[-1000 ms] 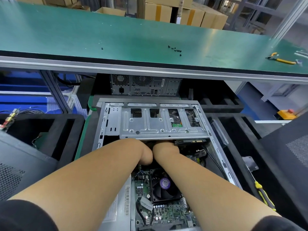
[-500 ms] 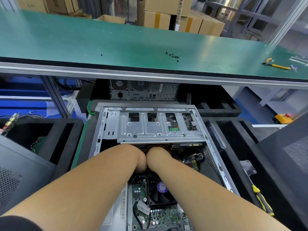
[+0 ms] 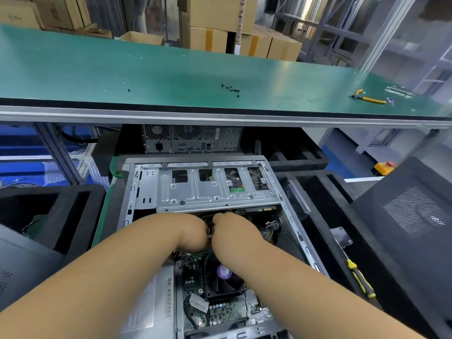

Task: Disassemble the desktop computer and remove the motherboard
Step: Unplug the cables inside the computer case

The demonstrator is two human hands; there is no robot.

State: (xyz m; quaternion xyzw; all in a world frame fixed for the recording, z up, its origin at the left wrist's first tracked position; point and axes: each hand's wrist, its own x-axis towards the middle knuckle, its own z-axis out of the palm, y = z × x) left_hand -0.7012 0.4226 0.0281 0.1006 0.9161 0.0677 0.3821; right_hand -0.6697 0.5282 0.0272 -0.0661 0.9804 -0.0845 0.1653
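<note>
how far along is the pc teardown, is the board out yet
Done: the grey computer case lies open, and small black screws sit on the green bench. In hand: the left hand and right hand work together under the silver drive cage. Left: the green motherboard and its black fan remain inside.

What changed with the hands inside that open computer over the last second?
Both hands have drawn back a little from under the metal drive cage. The left hand and right hand, earlier tucked beneath its edge, now show more of themselves, pressed together around something hidden between them. The cage, fan, loose screws and yellow screwdriver have not visibly moved.
</note>
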